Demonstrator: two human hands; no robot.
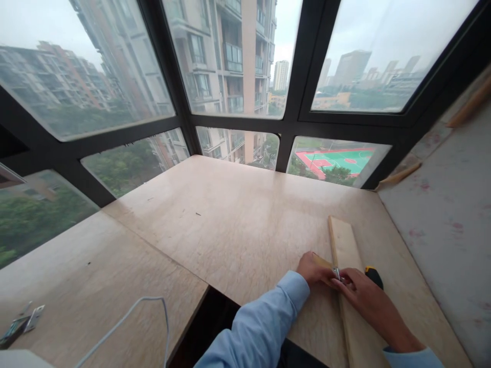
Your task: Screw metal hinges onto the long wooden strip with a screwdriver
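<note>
My left hand is closed on a small flat piece of wood, over the left edge of a long pale wooden board. My right hand meets it from the other side, its thumb and fingers pinched around a small shiny metal piece. That metal piece sits against the end of the small wood; its exact kind is too small to make out. Just beyond my right hand lies a black and yellow object, partly hidden by the hand.
The board lies on a wide wood-patterned tabletop with a dark gap at its near side. A white cable and metal hardware are at left. Dark-framed windows stand behind, a papered wall at right.
</note>
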